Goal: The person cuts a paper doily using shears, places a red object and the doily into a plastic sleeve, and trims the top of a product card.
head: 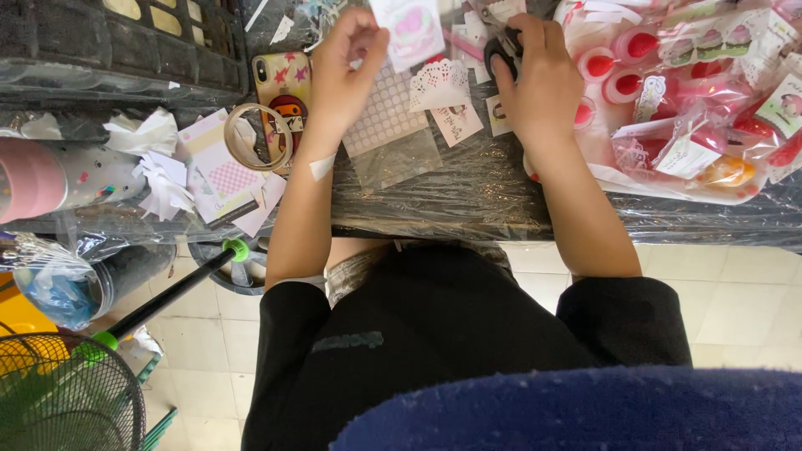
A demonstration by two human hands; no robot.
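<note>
Left hand (347, 63) pinches a small white paper card w/ pink print (411, 29) at 12 o'clock over the bench (468, 196). Right hand (535, 79) grips black-handled scissors (499, 46). Cutting looks underway; wrapped red packets (710, 100) lie finished at 2 o'clock, loose white scraps (163, 179) at 9.

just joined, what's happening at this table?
A person sits at a plastic-covered table. The left hand holds up a small pink-printed paper; the right hand has its grip on black-handled scissors. A dotted sticker sheet lies between them, with wrapped red and pink packets piled at one side.
</note>
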